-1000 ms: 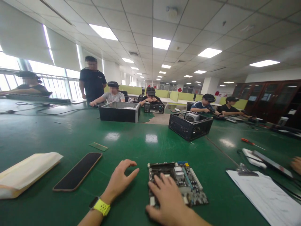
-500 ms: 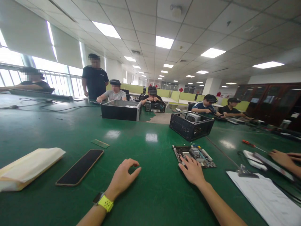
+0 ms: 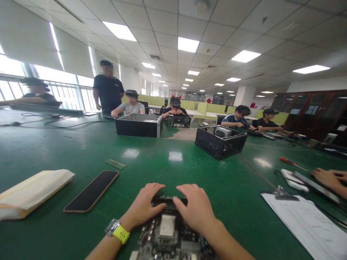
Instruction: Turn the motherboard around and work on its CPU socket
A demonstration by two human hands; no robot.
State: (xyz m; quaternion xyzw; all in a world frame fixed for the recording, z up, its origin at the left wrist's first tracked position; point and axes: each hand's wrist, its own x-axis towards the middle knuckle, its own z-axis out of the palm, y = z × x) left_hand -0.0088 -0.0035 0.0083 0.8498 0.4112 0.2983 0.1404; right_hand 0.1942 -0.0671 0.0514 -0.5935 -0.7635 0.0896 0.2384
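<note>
A motherboard point(image 3: 176, 240) lies close in front of me, with a pale square processor cover point(image 3: 167, 226) near its middle and its near edge cut off by the frame. My right hand point(image 3: 199, 207) is closed over its far right corner, thumb on the board side and fingers past the far edge. At the far left corner, my left hand point(image 3: 143, 206) curves with thumb and fingers apart, its thumb over the board; whether it touches is unclear. A yellow-strapped watch point(image 3: 119, 231) circles the left wrist.
Left of me lie a phone point(image 3: 92, 191), a paper packet point(image 3: 35, 191) and a thin green strip point(image 3: 115, 164). A black computer case point(image 3: 221, 144) stands ahead. At right are a clipboard point(image 3: 303, 220), a red screwdriver point(image 3: 288, 161) and another person's hands point(image 3: 329, 180). Several people work beyond.
The motherboard has come from the right toward me, turned to a new angle, with my right hand on it. My right hand moved left; the left hand stayed nearly in place.
</note>
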